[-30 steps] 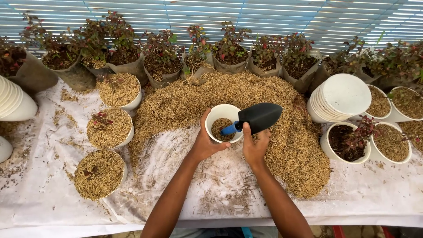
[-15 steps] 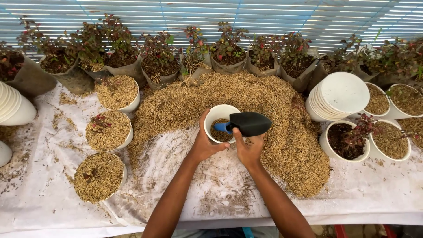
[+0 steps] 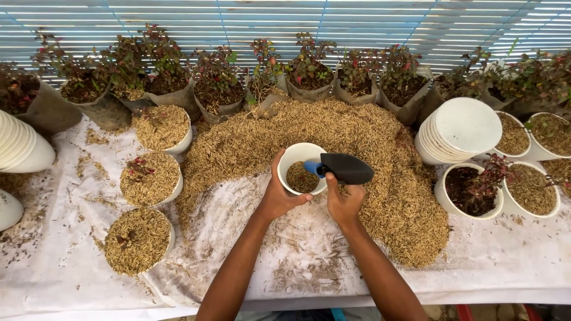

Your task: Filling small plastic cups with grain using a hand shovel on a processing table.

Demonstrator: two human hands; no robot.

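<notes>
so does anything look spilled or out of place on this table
Mostly loose husk. Beyond the big heap, husk and dark crumbs lie scattered over the white sheet, thickest near the filled pots at left. The stack of white pots lies tipped on its side. The left hand holds its pot upright; the right hand holds a trowel.

Plant nursery: potted seedlings [image 3: 217,83], husk heap [image 3: 333,148], shade slats [image 3: 285,24].

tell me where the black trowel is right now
In the head view the black trowel sits near the centre, held by the right hand over the husk pile, its tip at the rim of the white pot the left hand grips.
</notes>
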